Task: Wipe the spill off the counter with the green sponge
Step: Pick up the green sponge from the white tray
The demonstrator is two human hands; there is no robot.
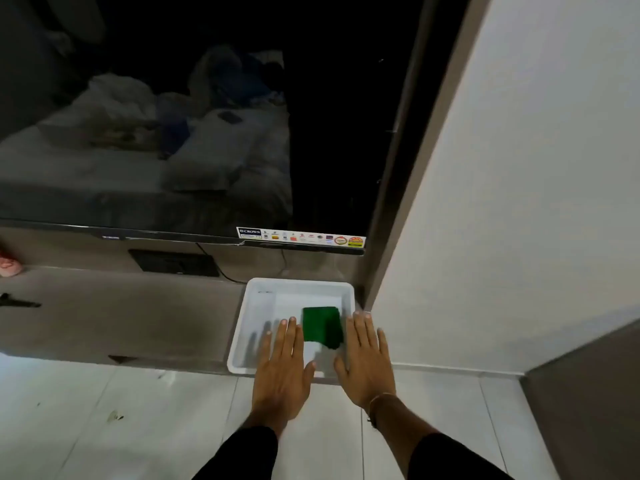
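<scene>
Currently, the head view looks down on a grey bench (138, 317) set against the wall beneath a dark television (173, 116). A white tray (258, 299) sits at the right end of the bench, its near rim at the front edge and its right wall close to the white wall panel (519, 202). The green sponge (322, 327) lies flat inside the tray, toward its right side, on a white sheet on the tray floor.

Both hands are extended over the near part of the tray, palms down, fingers straight and spread. The left hand (282, 368) is positioned left of the sponge; its grip is open and holds nothing. The right hand (367, 362) is positioned right of the sponge, over the right rim of the tray; its grip is likewise open and empty. The sponge lies between the two hands; contact with either hand cannot be determined. A thin band (379, 400) encircles the right wrist, and both forearms wear dark sleeves.

A sticker strip (301, 236) runs along the lower right edge of the television. A black flat device (173, 263) rests at the rear edge of the bench. White floor tiles (104, 427) lie below the front edge.
</scene>
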